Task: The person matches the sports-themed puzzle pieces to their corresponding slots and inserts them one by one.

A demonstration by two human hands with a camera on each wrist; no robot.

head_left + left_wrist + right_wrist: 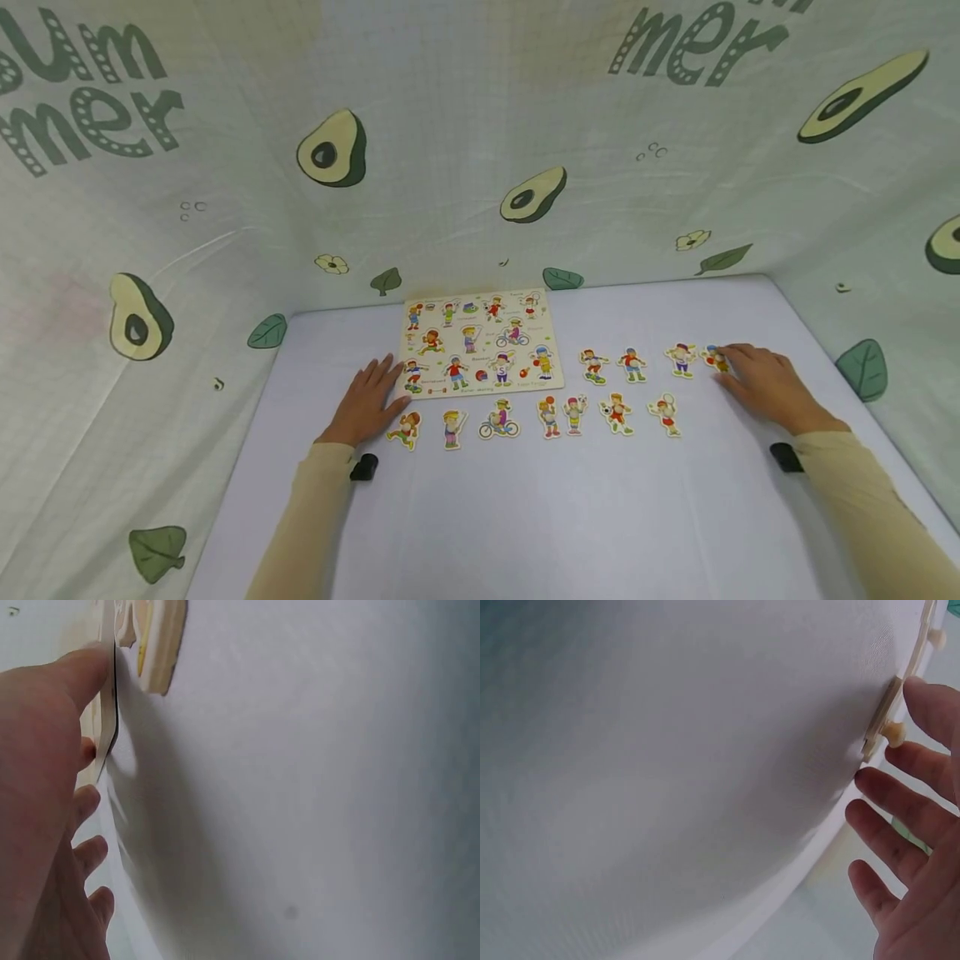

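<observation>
The piece under examination, a blue-capped figure cutout [715,358], lies on the bench [570,508] at the right end of the upper row, just beside the purple-capped cutout [682,360]. The right hand [765,385] is at it: thumb and forefinger stand parted on either side of its raised knob [895,735], the other fingers spread and gently bent. A gap shows at the thumb; no firm grip is evident, and whether the forefinger touches the knob cannot be told. The left hand [363,404] lies flat with extended fingers at the left edge of the picture board [542,329], thumb touching the board's edge, nothing grasped. Assessment of handling: the cutout appears to be thin wood, therefore probably light and stiff, unlikely to bend; the printed face may be somewhat slick, and narrow projections of the outline could chip if levered. Recommended hold: a light thumb-and-forefinger pinch on the knob, lifting straight up. The side edges offer a poorer purchase, being low against the bench, and the neighbouring cutout could be nudged.
</observation>
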